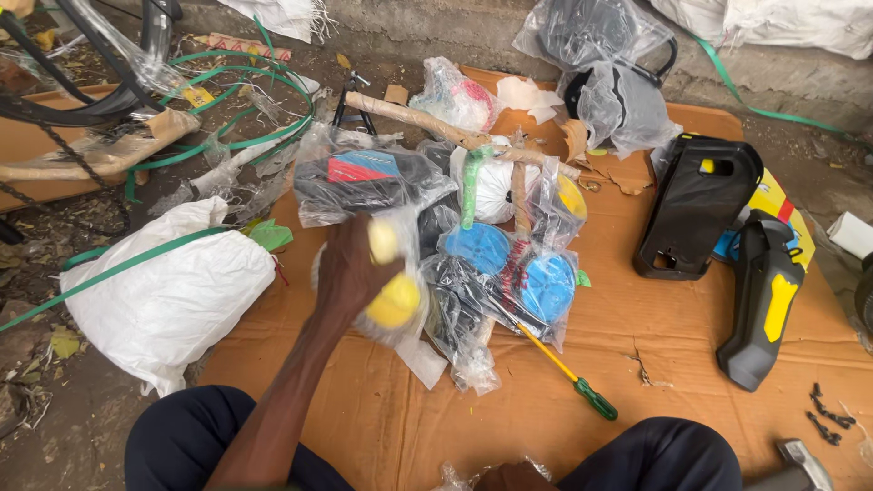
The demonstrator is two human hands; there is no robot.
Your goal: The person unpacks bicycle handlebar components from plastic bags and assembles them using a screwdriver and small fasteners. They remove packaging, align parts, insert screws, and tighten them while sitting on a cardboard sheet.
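Down on the cardboard sheet (637, 364) spread over the ground, the left hand (350, 268) reaches forward and closes its fingers (338, 293) around a clear plastic bag of yellow parts (393, 295), lifted a little above the sheet and blurred. The bag looks soft and slippery, so I judge it is best gripped by the gathered film near the top, with the yellow pieces hanging below rather than squeezed. The right hand (514, 476) barely shows at the near edge, beside a scrap of clear plastic; whether its fingers are spread or closed I cannot tell.

Just right of the held bag lie bagged blue discs (514, 268), and far of it a dark part in film bearing a red and blue label (364, 166). A white woven sack (168, 291) with a green strap sits to the left. A yellow and green screwdriver (568, 375) lies near the middle. At the right rest black moulded housings (700, 214), one with a yellow inset, over a yellow printed card (775, 195). Small black screws (823, 416) lie at the near right.
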